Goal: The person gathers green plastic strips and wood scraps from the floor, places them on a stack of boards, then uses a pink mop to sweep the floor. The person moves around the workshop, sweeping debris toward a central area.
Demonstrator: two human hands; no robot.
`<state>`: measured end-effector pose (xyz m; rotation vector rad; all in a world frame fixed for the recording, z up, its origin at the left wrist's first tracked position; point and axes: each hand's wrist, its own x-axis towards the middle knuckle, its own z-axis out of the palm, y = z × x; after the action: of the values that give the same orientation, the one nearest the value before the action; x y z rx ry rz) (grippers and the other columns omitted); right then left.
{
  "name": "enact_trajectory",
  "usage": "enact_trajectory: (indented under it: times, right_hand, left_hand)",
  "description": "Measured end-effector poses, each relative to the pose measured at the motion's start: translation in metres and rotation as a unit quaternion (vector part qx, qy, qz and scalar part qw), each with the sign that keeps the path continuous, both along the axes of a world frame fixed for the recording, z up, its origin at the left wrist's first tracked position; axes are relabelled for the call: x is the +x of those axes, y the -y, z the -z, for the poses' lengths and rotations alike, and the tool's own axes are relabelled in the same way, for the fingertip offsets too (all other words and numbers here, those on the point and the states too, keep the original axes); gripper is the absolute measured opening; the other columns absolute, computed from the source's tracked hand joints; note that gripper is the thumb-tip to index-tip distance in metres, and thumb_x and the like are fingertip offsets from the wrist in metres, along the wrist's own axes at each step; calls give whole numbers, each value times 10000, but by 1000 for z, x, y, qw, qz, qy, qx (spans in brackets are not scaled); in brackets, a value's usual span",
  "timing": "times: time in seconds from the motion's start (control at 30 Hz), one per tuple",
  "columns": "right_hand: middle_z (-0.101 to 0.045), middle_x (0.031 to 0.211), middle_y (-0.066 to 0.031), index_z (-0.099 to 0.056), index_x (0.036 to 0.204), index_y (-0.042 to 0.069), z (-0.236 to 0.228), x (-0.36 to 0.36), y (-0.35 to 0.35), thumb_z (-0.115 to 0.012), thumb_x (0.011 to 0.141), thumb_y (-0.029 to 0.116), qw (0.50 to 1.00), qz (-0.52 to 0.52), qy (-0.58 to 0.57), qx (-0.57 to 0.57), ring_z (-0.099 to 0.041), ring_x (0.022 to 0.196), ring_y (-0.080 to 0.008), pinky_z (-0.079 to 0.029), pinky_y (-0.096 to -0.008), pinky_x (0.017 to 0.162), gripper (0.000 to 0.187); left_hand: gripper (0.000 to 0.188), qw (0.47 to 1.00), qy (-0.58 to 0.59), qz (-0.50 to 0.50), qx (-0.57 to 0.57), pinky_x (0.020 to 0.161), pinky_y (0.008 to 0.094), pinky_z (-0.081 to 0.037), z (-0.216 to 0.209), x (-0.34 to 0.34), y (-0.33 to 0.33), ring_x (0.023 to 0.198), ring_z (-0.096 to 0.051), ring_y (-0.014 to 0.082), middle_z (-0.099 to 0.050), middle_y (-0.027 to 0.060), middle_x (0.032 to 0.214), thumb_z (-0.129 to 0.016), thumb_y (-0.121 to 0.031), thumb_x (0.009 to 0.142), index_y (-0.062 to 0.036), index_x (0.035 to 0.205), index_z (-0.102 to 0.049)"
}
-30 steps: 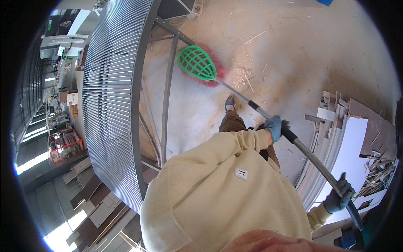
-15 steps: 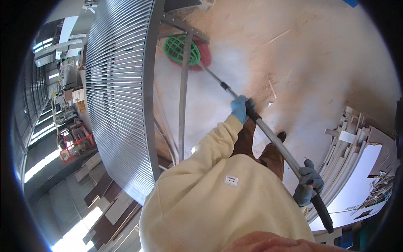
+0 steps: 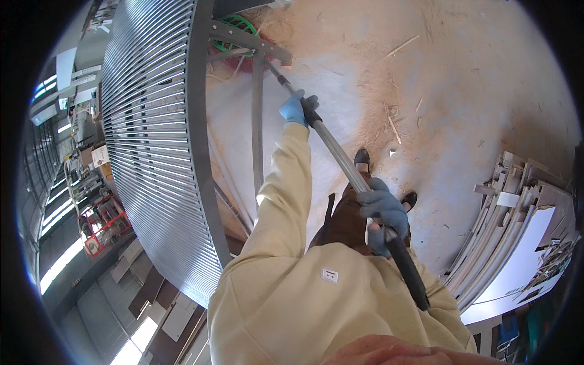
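A long metal pole (image 3: 338,151) with black grips slants across in front of me. At its far end is a green lattice head with red bristles, a broom (image 3: 238,27), partly hidden behind the leg and brace of a metal frame. My left hand (image 3: 294,109), in a blue glove, is closed around the pole near its upper black collar, arm stretched forward. Lower down, my right hand (image 3: 383,210), in a grey-blue glove, wraps the pole just above the black end grip (image 3: 407,274). The broom head lies low under the frame, at floor level.
A slatted metal rack or roller table (image 3: 149,134) on grey legs (image 3: 258,121) fills the left side. Sawdust and wood splinters (image 3: 391,118) lie on the floor ahead. Stacked boards (image 3: 496,213) stand at the right, beside a white panel (image 3: 523,255) carrying wood scraps.
Both hands have moved with the broom: the left forward and leftward, the right up and leftward, nearer my body's middle. The broom head has gone farther under the frame.
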<state>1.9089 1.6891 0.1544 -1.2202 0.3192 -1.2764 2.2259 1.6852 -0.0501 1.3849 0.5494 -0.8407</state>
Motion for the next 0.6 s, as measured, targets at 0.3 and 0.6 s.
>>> enact_trajectory:
  times: [0.3, 0.6]
  right_hand:
    - [-668, 829, -130, -529, 940, 48, 91, 60, 7, -643, 945, 58, 997, -39, -32, 52, -704, 864, -346, -451, -606, 1002, 114]
    - [-606, 709, -84, -617, 900, 50, -26, -43, 114, -606, 986, 221, 977, -139, -148, 61, -656, 794, -291, -433, -598, 1013, 192]
  left_hand:
    - [249, 998, -30, 46, -22, 659, 368, -613, 95, 72, -7, 703, -686, 289, -720, 183, 929, -613, -126, 922, -26, 1120, -501]
    - [110, 980, -84, -48, -173, 649, 380, -577, 18, -59, 10, 668, -633, 232, -650, 84, 811, -572, -144, 905, -52, 963, -564]
